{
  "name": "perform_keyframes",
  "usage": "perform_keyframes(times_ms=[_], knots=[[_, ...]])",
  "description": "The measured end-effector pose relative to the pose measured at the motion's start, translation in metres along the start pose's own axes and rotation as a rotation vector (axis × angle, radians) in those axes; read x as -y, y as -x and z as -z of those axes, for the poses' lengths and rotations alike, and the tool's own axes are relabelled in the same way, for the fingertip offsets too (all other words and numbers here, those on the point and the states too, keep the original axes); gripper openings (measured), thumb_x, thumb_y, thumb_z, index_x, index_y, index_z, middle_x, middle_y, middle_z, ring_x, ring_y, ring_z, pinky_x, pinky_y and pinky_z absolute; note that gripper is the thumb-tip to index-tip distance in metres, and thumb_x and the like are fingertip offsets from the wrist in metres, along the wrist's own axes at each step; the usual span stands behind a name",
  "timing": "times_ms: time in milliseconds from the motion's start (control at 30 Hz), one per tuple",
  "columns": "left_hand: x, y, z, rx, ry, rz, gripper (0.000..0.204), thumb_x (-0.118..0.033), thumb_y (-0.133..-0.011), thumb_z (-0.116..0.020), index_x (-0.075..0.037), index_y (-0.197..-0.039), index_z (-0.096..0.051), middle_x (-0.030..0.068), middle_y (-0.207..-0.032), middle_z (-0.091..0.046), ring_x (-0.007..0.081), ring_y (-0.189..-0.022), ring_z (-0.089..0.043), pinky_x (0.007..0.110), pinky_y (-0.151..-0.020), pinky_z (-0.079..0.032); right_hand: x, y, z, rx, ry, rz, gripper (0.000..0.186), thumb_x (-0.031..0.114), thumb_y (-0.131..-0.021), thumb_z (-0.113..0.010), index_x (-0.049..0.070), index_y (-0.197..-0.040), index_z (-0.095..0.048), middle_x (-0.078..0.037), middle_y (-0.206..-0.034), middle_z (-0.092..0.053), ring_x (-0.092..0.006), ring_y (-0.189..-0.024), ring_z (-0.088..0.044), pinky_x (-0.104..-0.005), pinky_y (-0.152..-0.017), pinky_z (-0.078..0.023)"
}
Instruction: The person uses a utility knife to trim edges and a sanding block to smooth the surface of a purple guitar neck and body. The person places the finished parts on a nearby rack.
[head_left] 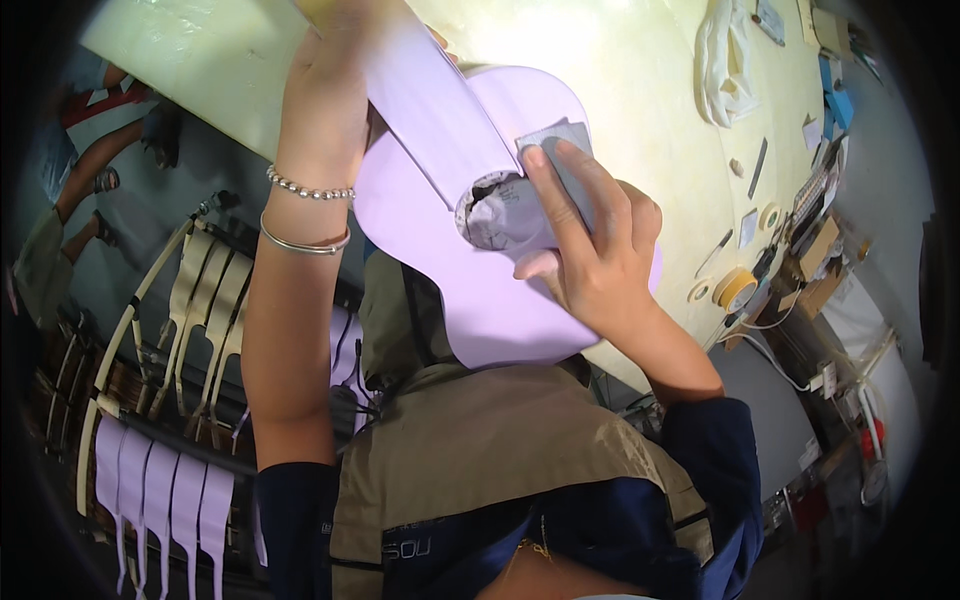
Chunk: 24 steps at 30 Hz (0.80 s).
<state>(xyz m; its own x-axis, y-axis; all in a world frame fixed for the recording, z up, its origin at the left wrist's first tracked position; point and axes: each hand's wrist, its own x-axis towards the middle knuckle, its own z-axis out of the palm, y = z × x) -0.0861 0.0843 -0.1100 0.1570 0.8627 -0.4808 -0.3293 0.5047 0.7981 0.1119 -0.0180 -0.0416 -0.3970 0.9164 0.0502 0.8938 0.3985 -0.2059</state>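
A lilac ukulele [500, 320] leans against my apron at the table's edge, its fingerboard slanting up and to the left. My left hand [335, 60] grips the neck near the top; it is partly blurred, and some fingertips show on the neck's far side. My right hand [605, 255] presses a folded grey sheet of sandpaper [553, 132] on the body, beside the end of the fingerboard. Its index and middle fingers lie stretched over the sheet, and the thumb points toward the sound hole [490, 212]. Crumpled whitish material shows inside that ragged-looking hole.
The pale yellow table [640, 60] holds a white cloth bundle [728, 65], a yellow tape roll [737, 290] and small tools at the right. To the left, a rack carries lilac ukulele necks [165, 480] and cream ones [215, 290]. Another person's legs [100, 170] show at far left.
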Motion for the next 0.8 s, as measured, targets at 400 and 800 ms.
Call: perform_keyframes(times_ms=[400,800], knots=[[-0.002,0.001,-0.005,-0.014,0.005,-0.009,0.057,-0.044,-0.091,-0.045,0.002,-0.124,-0.038,0.0123,-0.081,-0.059,0.0215,-0.077,-0.061,0.031,-0.072,-0.049,-0.012,-0.023,-0.015,-0.158,0.070,0.124,0.059,0.055,-0.080,-0.044,0.011,-0.115,-0.060,-0.001,-0.115,-0.053,-0.0174,-0.081,-0.044,-0.0288,-0.072,-0.034],[-0.003,0.004,-0.004,-0.011,0.037,0.006,0.059,-0.044,-0.090,-0.047,0.004,-0.124,-0.036,0.0124,-0.080,-0.059,0.0210,-0.075,-0.060,0.032,-0.073,-0.049,-0.007,0.002,-0.002,-0.027,-0.016,0.043,0.057,0.054,-0.078,-0.047,0.012,-0.114,-0.059,-0.001,-0.113,-0.052,-0.0176,-0.082,-0.048,-0.0291,-0.074,-0.035]])
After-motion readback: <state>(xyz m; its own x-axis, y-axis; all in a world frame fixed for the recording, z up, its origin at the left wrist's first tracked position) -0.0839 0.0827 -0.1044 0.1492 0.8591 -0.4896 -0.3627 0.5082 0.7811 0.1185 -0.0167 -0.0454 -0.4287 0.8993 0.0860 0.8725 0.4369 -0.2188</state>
